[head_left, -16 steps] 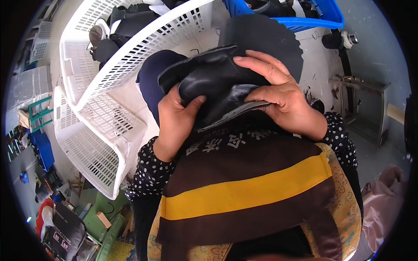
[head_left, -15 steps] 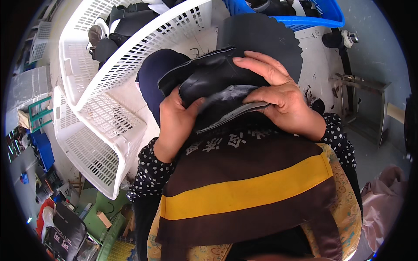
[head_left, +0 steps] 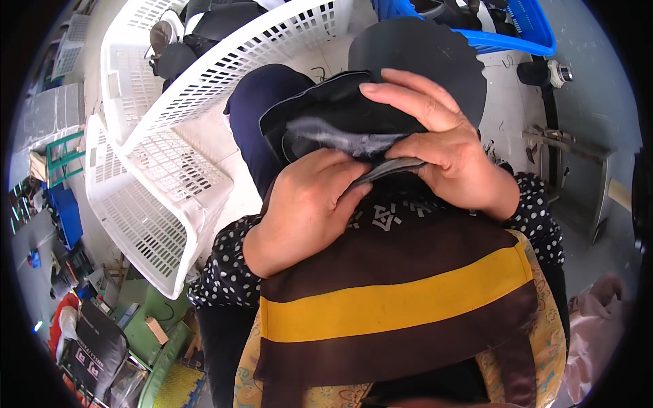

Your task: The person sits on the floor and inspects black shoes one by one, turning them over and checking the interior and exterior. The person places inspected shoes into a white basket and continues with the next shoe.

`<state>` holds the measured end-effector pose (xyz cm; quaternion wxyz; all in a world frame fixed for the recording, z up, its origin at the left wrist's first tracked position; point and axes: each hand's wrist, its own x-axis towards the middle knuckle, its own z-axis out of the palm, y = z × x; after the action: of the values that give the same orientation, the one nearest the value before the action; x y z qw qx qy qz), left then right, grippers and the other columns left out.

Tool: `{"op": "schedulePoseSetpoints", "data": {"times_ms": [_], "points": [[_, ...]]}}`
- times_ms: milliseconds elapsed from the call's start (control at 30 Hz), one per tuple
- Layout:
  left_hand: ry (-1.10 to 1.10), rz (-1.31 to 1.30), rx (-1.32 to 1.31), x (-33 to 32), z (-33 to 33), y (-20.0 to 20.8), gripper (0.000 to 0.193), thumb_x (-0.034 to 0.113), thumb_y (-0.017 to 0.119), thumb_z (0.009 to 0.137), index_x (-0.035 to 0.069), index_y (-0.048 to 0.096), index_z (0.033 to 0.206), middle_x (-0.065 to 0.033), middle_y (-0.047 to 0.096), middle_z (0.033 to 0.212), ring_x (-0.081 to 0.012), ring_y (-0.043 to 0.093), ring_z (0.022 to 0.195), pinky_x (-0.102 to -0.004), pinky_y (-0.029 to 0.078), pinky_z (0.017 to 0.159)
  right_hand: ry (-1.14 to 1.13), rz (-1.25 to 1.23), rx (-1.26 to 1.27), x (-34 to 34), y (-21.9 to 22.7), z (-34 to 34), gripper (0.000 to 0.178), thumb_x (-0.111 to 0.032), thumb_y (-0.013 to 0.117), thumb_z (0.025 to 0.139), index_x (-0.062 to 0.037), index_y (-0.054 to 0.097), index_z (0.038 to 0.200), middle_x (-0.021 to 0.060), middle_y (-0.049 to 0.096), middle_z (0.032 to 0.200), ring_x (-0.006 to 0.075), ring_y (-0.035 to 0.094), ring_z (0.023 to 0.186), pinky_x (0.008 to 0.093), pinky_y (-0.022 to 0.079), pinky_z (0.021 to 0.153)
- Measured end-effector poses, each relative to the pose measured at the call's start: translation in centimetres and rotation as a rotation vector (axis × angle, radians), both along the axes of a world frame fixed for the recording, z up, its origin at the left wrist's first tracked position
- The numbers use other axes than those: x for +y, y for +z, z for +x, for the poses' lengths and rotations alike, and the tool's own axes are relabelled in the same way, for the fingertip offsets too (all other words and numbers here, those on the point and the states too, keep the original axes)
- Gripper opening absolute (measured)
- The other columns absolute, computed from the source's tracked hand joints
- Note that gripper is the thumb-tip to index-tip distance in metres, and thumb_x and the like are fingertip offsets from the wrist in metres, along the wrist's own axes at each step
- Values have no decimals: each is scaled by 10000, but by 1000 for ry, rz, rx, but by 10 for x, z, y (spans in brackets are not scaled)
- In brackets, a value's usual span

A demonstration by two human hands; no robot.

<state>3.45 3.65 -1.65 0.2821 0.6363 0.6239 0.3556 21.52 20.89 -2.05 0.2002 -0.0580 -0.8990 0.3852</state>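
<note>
Over my lap I hold a black leather piece [head_left: 320, 105] that looks like a shoe upper, its folded layers spread and a greyish inner side showing. My left hand [head_left: 306, 204] is closed on the near edge, thumb and fingers pinching it close to the middle. My right hand [head_left: 452, 146] grips the right end, thumb on the near layer and fingers reaching over the far one. Part of the piece is hidden behind my left hand. Beyond it lies a dark grey sheet [head_left: 418, 61] with a jagged right edge. A brown apron [head_left: 394, 292] with a yellow band covers my lap.
At the far left stands a white perforated basket [head_left: 224, 75] holding dark leather pieces. Another white basket [head_left: 149, 217] sits nearer. A blue crate [head_left: 507, 42] with dark pieces is at the far right. A metal stand [head_left: 578, 149] rises on the right, beside pink cloth [head_left: 598, 326].
My left hand has moved right and nearer, from the piece's left side to its near edge. The layers have shifted and spread differently. My right hand keeps its hold.
</note>
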Motion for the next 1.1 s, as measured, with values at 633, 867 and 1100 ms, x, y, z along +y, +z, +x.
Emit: {"op": "schedulePoseSetpoints", "data": {"times_ms": [633,867,1100], "points": [[-183,-20,246,75,-30,8,254,-44,778,778,-20,720,1024,-137,672,956,-272,666,763,-314,533,663,-127,1,-15,-3,-17,-5,151,-33,840,688,-42,757,815,151,598,1464,367,513,1411,474,438,1095],[233,-576,-712,47,-30,-29,190,61,765,923,-16,742,1095,-38,742,988,-115,699,851,-269,574,751,-199,-84,47,-10,-31,-1,172,-32,860,669,-31,752,803,119,652,1286,345,590,1224,446,464,1012],[85,-763,-511,68,-45,-8,189,92,690,984,-24,745,1123,-17,732,874,-67,624,748,-244,517,684,-153,-94,-2,-9,-38,-6,186,-30,864,673,-17,731,802,110,638,1234,328,596,1120,437,438,982]]}}
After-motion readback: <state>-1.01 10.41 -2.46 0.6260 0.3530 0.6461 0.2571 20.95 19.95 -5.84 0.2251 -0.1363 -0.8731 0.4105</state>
